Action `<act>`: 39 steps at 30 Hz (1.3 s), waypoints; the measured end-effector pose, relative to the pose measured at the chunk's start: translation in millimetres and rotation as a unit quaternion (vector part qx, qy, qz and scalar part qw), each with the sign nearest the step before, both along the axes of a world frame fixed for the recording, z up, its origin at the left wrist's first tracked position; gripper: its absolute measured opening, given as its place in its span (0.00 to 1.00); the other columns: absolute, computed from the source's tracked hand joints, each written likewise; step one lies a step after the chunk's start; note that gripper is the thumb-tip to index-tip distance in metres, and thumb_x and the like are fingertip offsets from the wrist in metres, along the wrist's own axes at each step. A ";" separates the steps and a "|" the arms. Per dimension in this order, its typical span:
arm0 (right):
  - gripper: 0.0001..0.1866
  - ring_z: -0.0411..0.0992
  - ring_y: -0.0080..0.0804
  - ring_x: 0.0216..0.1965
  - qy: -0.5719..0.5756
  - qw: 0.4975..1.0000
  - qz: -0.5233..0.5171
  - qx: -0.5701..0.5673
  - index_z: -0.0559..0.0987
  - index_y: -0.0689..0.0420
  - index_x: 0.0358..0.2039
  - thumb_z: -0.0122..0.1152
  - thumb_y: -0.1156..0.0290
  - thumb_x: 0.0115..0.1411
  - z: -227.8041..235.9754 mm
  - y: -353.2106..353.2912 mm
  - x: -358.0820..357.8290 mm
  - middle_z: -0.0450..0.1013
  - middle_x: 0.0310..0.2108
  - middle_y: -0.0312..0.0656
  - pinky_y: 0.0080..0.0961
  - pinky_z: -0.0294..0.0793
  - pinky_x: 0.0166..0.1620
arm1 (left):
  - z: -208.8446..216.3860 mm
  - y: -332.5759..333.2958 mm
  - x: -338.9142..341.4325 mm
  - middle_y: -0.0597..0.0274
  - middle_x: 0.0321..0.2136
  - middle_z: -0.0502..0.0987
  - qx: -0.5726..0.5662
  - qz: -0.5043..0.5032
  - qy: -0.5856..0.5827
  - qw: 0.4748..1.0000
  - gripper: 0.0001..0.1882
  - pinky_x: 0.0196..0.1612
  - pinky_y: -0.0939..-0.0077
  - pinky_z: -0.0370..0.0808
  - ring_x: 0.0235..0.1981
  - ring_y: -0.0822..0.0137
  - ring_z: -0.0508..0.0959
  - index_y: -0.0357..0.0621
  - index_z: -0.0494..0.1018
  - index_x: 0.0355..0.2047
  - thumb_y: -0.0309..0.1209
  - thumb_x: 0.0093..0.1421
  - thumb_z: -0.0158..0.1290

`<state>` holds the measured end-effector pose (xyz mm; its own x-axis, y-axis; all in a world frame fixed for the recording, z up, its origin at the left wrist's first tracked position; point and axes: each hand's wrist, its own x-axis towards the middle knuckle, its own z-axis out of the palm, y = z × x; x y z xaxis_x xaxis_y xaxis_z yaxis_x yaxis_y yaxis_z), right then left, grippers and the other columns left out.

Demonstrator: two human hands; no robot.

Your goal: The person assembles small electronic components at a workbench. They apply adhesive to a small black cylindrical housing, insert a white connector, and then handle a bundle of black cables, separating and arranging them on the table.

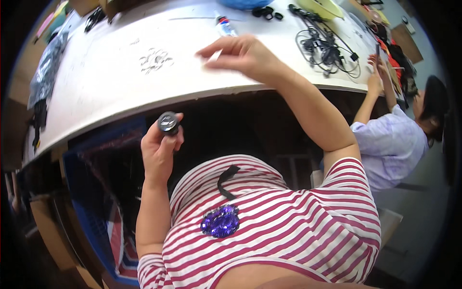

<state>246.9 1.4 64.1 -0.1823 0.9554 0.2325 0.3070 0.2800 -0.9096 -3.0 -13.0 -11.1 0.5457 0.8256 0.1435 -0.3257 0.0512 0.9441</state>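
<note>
Left hand (158, 144) clasped a glossy black cylinder (168, 123) left of centre, right hand (248, 55) hovered at upper centre, fingers (227, 44) parted, small dark pieces (155, 61) lay upper left, on a white tabletop (103, 79).

round piece (168, 123): black | shirt (293, 216): red-white stripes | sequin patch (220, 221): purple | tabletop (106, 72): white

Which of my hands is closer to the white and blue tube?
Right. Your right hand is over the table, just this side of the tube; your left hand, gripping a black cylinder, is farther back, before the table's near edge.
</note>
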 end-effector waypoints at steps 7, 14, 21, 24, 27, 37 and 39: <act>0.16 0.70 0.36 0.41 -0.419 0.789 -0.448 0.045 0.76 0.52 0.37 0.59 0.59 0.49 -40.1 54.4 155.3 0.70 0.39 0.42 0.29 0.68 0.44 | -5.6 3.5 3.6 0.69 0.20 0.66 -0.008 -0.014 -0.027 1.000 0.25 0.24 0.86 0.56 0.21 0.79 0.60 0.35 0.67 0.44 0.42 0.53 0.54; 0.12 0.70 0.34 0.33 -0.421 0.802 -0.424 0.008 0.75 0.49 0.35 0.58 0.60 0.51 -47.9 67.7 176.6 0.70 0.30 0.39 0.28 0.68 0.34 | -6.4 4.3 2.4 0.69 0.20 0.68 -0.016 0.011 -0.024 1.000 0.23 0.23 0.88 0.57 0.20 0.80 0.62 0.35 0.69 0.42 0.41 0.53 0.55; 0.08 0.45 0.08 0.11 0.121 0.909 -0.240 -0.320 0.71 0.53 0.26 0.55 0.63 0.56 -22.7 32.6 150.3 0.60 0.15 0.24 0.10 0.38 0.13 | -6.8 4.0 3.1 0.68 0.20 0.68 -0.017 0.004 -0.024 1.000 0.22 0.22 0.88 0.57 0.20 0.80 0.63 0.35 0.70 0.41 0.40 0.52 0.56; 0.10 0.54 0.14 0.19 -0.034 0.921 -0.300 -0.244 0.73 0.55 0.32 0.57 0.63 0.54 -21.8 26.5 142.7 0.64 0.21 0.29 0.13 0.50 0.20 | -4.5 1.6 1.0 0.69 0.21 0.66 -0.002 -0.013 -0.002 1.000 0.24 0.24 0.86 0.56 0.21 0.79 0.60 0.36 0.67 0.44 0.43 0.54 0.53; 0.19 0.65 0.27 0.39 -0.228 0.918 -0.290 -0.144 0.74 0.58 0.42 0.58 0.62 0.52 -23.9 24.4 135.2 0.69 0.36 0.39 0.24 0.65 0.39 | -4.4 -2.3 -2.5 0.69 0.21 0.65 -0.002 -0.009 0.003 1.000 0.25 0.24 0.86 0.55 0.21 0.79 0.60 0.35 0.67 0.45 0.42 0.55 0.52; 0.16 0.63 0.14 0.26 -0.065 0.993 -0.095 0.021 0.74 0.60 0.42 0.57 0.71 0.52 -6.6 -30.7 30.8 0.71 0.29 0.32 0.12 0.63 0.33 | -3.5 -17.9 -0.5 0.69 0.22 0.69 0.014 -0.004 0.111 0.994 0.15 0.25 0.88 0.59 0.22 0.80 0.62 0.36 0.70 0.42 0.31 0.56 0.48; 0.17 0.64 0.14 0.29 -0.012 1.000 -0.009 -0.024 0.74 0.62 0.42 0.58 0.80 0.49 -2.0 -52.4 -20.8 0.71 0.32 0.34 0.13 0.65 0.34 | -8.4 -21.3 -2.1 0.69 0.22 0.69 0.008 -0.005 0.100 0.995 0.13 0.26 0.88 0.60 0.23 0.81 0.63 0.37 0.70 0.41 0.29 0.55 0.49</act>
